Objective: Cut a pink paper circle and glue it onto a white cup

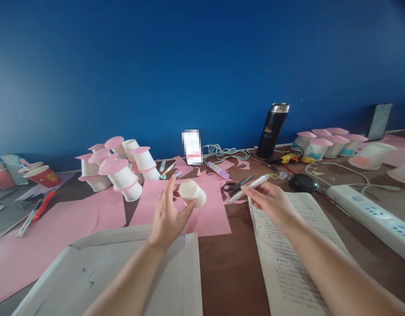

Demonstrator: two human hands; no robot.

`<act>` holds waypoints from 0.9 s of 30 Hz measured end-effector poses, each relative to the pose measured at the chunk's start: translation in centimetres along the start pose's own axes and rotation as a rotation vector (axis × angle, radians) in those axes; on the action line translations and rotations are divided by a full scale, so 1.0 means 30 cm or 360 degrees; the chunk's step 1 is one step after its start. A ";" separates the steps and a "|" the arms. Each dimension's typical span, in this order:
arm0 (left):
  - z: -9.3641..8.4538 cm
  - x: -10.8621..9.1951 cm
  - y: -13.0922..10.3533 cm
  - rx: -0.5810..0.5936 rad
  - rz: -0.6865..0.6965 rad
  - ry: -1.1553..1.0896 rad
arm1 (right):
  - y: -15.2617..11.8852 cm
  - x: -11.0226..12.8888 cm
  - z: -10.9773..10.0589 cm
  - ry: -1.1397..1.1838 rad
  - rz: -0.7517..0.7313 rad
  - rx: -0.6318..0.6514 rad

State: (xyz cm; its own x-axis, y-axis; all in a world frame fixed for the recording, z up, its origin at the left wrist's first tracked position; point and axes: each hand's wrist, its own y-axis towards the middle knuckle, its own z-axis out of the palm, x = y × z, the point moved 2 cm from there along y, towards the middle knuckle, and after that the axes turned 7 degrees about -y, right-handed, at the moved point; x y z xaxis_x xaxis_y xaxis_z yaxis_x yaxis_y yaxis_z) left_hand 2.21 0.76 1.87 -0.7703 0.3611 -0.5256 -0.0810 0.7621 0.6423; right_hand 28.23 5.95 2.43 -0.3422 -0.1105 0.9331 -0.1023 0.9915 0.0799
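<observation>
My left hand [171, 215] has its thumb and fingers around a small white paper cup [197, 197], tilted above a sheet of pink paper [209, 219]. Between the thumb and fingers of my right hand [271, 199] is a white marker pen [259, 181], its tip pointing down and left. Black scissors [237, 186] lie just behind the pen, partly covered by it. Left of the cup stand stacked white paper cups [121, 177] with pink paper discs between and on top of them.
Below my left forearm lies a white board [100, 272]; a printed booklet [284, 263] is under my right. A power strip [370, 215], black mouse [303, 183] and black thermos [271, 131] stand to the right. A glue stick [217, 170] and phone [191, 147] are behind.
</observation>
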 end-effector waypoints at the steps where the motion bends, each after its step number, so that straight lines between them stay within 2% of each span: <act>1: -0.009 0.019 0.007 -0.0072 -0.0049 -0.0011 | 0.001 -0.002 -0.002 -0.0024 0.0000 -0.0007; 4: -0.022 0.064 0.018 -0.0184 -0.0165 -0.0034 | 0.004 -0.007 -0.006 -0.0067 0.0004 -0.0034; 7: -0.015 0.078 0.016 -0.0151 -0.0228 -0.0031 | 0.004 -0.007 -0.007 -0.0105 0.0008 -0.0057; 12: 0.004 0.071 0.011 -0.0075 -0.0211 -0.0042 | 0.003 -0.005 -0.006 -0.0142 0.0021 -0.0072; 22: 0.005 0.090 0.014 -0.0227 -0.0144 -0.0038 | 0.001 -0.012 0.005 -0.0167 -0.0034 -0.0025; 27: -0.007 0.117 0.045 -0.0316 -0.0166 0.0020 | 0.000 -0.010 0.007 -0.0198 -0.0040 -0.0034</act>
State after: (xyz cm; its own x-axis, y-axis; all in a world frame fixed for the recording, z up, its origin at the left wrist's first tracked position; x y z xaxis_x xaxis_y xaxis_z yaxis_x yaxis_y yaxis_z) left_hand -0.74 2.93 1.01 -0.7588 0.2781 -0.5890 -0.2830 0.6737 0.6827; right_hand 28.14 5.98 2.08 -0.4533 -0.1416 0.8800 -0.0929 0.9894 0.1113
